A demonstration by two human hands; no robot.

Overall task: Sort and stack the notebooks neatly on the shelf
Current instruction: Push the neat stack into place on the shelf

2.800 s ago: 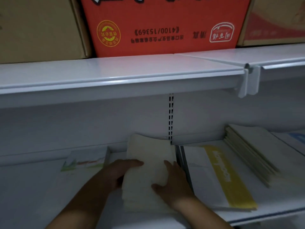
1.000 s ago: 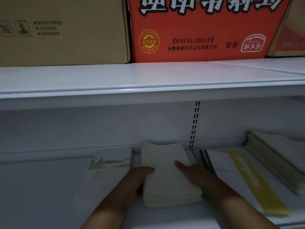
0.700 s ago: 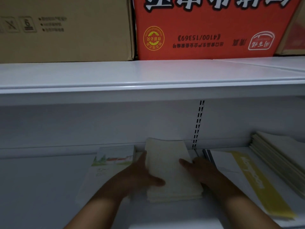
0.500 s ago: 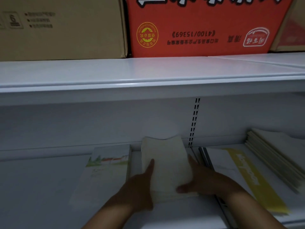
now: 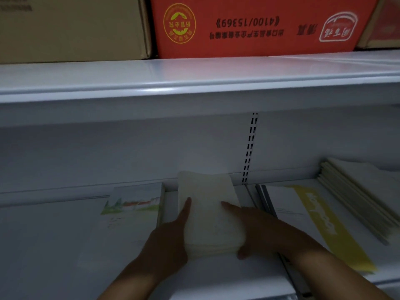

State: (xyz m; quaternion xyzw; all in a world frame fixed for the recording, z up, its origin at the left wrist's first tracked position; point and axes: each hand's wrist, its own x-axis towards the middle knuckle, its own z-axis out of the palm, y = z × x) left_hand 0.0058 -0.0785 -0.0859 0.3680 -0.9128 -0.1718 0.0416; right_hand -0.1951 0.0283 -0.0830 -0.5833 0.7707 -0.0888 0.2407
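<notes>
A stack of cream notebooks (image 5: 210,215) lies on the white lower shelf (image 5: 43,245), its long side running toward the back wall. My left hand (image 5: 171,241) presses flat against the stack's left edge, fingers straight. My right hand (image 5: 255,230) clasps the right edge, forefinger on top, thumb at the front corner. To the left lies a stack of notebooks with a landscape cover (image 5: 132,215). To the right sits a white notebook stack with a yellow stripe (image 5: 311,219), and beyond it a pale stack (image 5: 363,191).
An upper white shelf (image 5: 194,76) overhangs the work area, carrying a brown carton (image 5: 71,27) and an orange carton (image 5: 259,24). A slotted upright (image 5: 251,148) runs down the back wall behind the stacks.
The cream stack has been squared between both hands. My left hand came off the top and now lies along the left edge; my right hand slid to the right edge and front corner.
</notes>
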